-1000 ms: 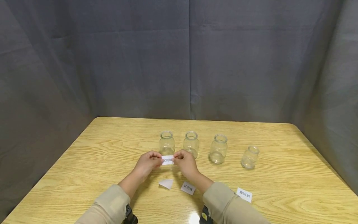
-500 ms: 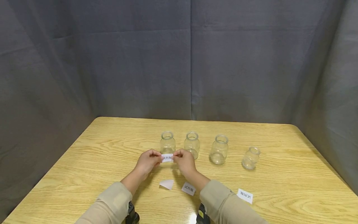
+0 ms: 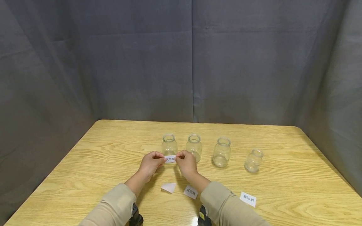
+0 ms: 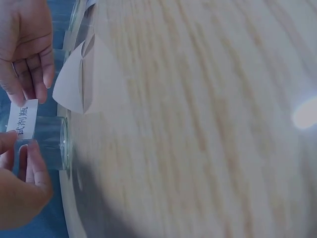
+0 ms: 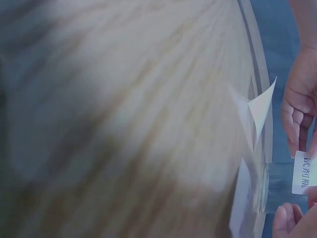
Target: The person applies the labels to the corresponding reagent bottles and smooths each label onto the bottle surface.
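Observation:
A small white paper label point(image 3: 170, 159) with handwritten characters is stretched between both hands. My left hand point(image 3: 150, 164) pinches its left edge with thumb and fingertips. At its right edge, the thumb and fingers of my right hand point(image 3: 187, 164) do the same. Directly behind the label stands the leftmost clear glass jar point(image 3: 169, 145), upright and lidless, its lower part hidden. Both wrist views show the label point(image 4: 23, 119) over the jar's side; I cannot tell whether all of it touches the glass.
To the right stand a second jar point(image 3: 194, 146), a third jar point(image 3: 222, 153) and a smaller jar point(image 3: 254, 161). Nearer lie a curled blank paper piece point(image 3: 168, 187), a written label point(image 3: 190, 191) and another label point(image 3: 248, 199) by the right sleeve.
The label, pinched by both hands throughout, has shifted slightly towards the leftmost jar and looks a little flatter from above. Jars and loose papers have stayed put.

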`<state>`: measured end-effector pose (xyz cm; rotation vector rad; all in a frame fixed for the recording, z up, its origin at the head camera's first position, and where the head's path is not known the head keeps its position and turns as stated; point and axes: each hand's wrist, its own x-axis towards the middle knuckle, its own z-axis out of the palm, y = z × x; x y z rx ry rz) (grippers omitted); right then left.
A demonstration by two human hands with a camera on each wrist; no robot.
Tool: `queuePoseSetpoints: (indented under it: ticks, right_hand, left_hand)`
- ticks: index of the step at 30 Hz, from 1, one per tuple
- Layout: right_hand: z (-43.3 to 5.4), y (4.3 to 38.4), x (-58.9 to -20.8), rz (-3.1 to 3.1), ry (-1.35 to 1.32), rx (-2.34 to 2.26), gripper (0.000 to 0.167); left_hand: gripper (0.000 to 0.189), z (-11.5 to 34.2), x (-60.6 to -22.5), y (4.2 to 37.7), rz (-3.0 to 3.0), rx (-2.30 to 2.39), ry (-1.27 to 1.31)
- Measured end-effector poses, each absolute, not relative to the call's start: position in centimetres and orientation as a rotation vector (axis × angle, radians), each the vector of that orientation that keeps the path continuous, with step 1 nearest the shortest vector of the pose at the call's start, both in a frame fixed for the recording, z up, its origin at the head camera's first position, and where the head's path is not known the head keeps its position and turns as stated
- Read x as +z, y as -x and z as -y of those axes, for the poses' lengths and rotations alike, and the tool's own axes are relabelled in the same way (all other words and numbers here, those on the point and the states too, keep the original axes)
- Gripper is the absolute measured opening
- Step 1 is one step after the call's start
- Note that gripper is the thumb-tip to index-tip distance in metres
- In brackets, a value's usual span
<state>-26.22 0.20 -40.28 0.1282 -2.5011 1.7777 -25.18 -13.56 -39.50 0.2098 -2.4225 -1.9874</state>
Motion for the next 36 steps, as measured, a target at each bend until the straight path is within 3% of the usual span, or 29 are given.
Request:
queuePoseSetpoints:
  ticks: [36]
  right_hand:
    - [1.1,26.7,-40.3,2.464,-0.104,1.665,0.003]
  left_hand:
    - [0.009,14.1,-39.8,26.6,2.415,-1.905,-0.139]
